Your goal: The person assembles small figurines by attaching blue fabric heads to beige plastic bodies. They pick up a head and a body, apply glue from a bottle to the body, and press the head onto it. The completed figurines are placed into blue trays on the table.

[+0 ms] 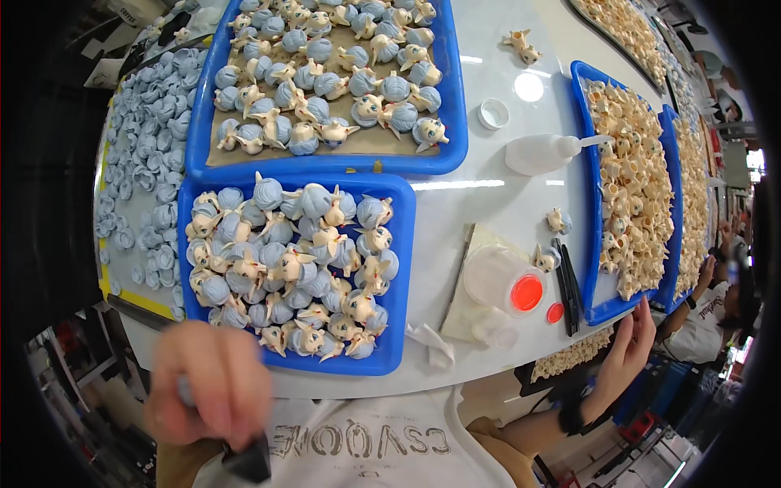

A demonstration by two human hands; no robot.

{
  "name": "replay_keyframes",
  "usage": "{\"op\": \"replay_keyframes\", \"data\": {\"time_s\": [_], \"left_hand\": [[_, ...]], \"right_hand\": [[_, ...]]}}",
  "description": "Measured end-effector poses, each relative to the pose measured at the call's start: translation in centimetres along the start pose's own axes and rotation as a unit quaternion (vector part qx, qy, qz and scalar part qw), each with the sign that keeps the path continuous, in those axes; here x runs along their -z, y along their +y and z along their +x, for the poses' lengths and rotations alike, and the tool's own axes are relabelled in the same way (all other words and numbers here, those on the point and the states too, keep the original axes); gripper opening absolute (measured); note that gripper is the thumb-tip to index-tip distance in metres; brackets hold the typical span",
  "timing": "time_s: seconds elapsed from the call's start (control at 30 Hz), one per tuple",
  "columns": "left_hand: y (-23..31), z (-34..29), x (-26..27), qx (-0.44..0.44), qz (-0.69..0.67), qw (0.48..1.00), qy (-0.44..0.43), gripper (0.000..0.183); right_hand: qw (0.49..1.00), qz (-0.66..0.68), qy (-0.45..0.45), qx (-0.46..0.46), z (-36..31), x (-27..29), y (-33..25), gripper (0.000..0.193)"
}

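My left hand (211, 382), smeared by motion, is closed in front of the near left tray. A grey-blue patch shows between its fingers, and a dark piece (248, 461) sticks out below; what they are I cannot make out. My right hand (628, 351) has its fingers stretched out at the near edge of a blue tray (592, 203) of cream hollow doll-head parts (626, 163). In the near left blue tray (399, 268) lie piled doll heads (293, 264) with pale blue hair and pointed ears.
Behind stands a larger blue tray (325, 163) of similar heads. Pale blue hair pieces (146, 138) cover a yellow-edged board at left. A white squeeze bottle (541, 154), small white cup (493, 114), clear tub with red disc (496, 276), black tweezers (567, 285) and crumpled tissue (433, 343) lie about.
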State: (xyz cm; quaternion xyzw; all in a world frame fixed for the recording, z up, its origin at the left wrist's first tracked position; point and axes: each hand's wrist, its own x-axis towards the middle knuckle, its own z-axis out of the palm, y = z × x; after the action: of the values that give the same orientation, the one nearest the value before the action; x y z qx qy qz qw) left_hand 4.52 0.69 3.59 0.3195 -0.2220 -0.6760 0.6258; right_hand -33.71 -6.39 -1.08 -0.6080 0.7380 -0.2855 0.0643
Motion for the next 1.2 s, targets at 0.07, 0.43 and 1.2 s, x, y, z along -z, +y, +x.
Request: {"op": "replay_keyframes", "data": {"time_s": [0.07,0.43,1.2], "left_hand": [[-1.5,0.3,-0.7,0.163,-0.254,0.953,-0.015,0.024],[-5.5,2.8,-0.1,0.365,-0.143,0.915,-0.091,0.04],[-5.6,3.0,-1.1,0.335,-0.033,0.941,-0.046,0.051]], "right_hand": [[0.99,-0.13,-0.039,0.026,1.6,0.1,1.8,0.037],[0.987,-0.119,-0.087,0.059,3.8,-2.3,1.8,0.026],[0.679,0.682,-0.261,0.076,-6.3,-1.9,-11.9,0.035]]}}
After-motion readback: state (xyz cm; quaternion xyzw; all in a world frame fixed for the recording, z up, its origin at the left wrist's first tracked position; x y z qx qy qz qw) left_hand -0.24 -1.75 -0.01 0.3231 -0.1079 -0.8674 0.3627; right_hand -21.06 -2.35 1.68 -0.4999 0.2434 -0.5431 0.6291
